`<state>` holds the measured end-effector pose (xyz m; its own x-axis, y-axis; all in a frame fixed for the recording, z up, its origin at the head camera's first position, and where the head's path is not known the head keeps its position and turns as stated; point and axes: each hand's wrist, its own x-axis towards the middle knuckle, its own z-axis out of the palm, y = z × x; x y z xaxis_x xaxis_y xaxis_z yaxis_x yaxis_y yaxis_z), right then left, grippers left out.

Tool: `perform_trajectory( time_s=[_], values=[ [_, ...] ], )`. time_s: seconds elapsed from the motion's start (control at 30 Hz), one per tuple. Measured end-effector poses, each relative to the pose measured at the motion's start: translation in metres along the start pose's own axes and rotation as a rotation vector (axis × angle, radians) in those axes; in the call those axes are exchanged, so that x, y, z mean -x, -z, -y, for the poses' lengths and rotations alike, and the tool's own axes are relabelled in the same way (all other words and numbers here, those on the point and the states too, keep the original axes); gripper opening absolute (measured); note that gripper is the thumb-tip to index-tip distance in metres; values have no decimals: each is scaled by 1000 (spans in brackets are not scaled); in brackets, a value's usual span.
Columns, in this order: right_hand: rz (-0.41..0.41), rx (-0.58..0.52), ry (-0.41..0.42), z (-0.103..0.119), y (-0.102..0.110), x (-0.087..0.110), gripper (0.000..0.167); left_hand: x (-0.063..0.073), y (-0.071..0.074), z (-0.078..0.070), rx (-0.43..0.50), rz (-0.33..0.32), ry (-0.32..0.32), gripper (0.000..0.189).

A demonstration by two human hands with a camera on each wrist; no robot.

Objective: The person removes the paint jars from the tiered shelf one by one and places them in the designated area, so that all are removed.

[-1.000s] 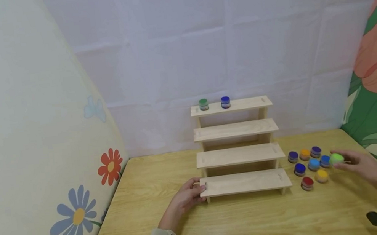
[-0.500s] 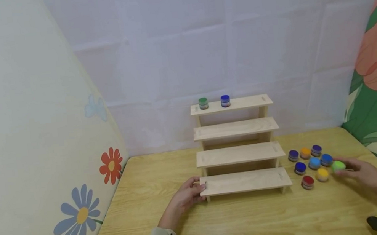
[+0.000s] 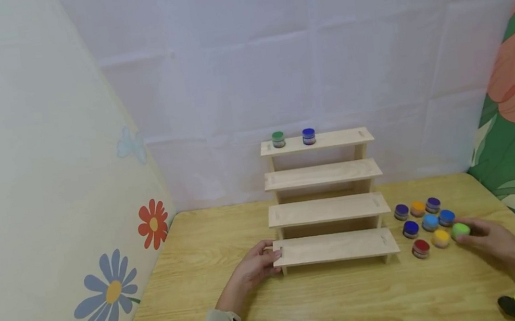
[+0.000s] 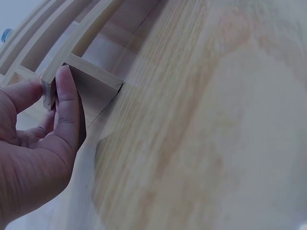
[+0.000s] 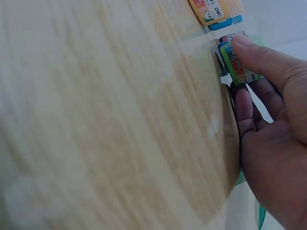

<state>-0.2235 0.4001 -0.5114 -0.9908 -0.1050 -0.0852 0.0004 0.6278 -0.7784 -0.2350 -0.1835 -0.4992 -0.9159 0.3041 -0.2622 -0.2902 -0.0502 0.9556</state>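
My left hand (image 3: 255,266) pinches the left end of the lowest board on a wooden four-step rack (image 3: 334,247). In the left wrist view the thumb lies on the top of that board (image 4: 76,45) and the fingers reach beneath it. Off to the right, my right hand (image 3: 492,238) grips a small light green paint jar (image 3: 460,231) between thumb and fingers. The right wrist view shows the label of the green jar (image 5: 236,63), with the thumb across its upper part. A green jar (image 3: 278,140) and a blue jar (image 3: 309,137) stand on the top step.
Several more paint jars cluster right of the rack, among them a red jar (image 3: 421,249), a yellow jar (image 3: 441,238) and a light blue jar (image 3: 430,222). A white cloth (image 3: 230,79) hangs behind the wooden table (image 3: 348,302). Flower-painted panels flank both sides.
My right hand has brought the light green jar down and nearer the table's front, beside the yellow jar. The left hand keeps its hold on the board.
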Motion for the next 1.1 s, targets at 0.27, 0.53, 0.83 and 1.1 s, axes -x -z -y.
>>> perform_trajectory(
  time_s=[0.27,0.53,0.83,1.1],
  values=[
    [33,-106,-38,-2,-4,1,72,0,0,-1,1,-3,-8,41],
    [22,18,-15,0,8,0,72,-1,0,0,-2,-1,-6,42],
    [-59,54,77,53,31,-10,70,0,1,0,-5,-10,-13,40],
    [-79,62,193,123,35,-29,62,-1,0,0,19,12,-21,38]
  ],
)
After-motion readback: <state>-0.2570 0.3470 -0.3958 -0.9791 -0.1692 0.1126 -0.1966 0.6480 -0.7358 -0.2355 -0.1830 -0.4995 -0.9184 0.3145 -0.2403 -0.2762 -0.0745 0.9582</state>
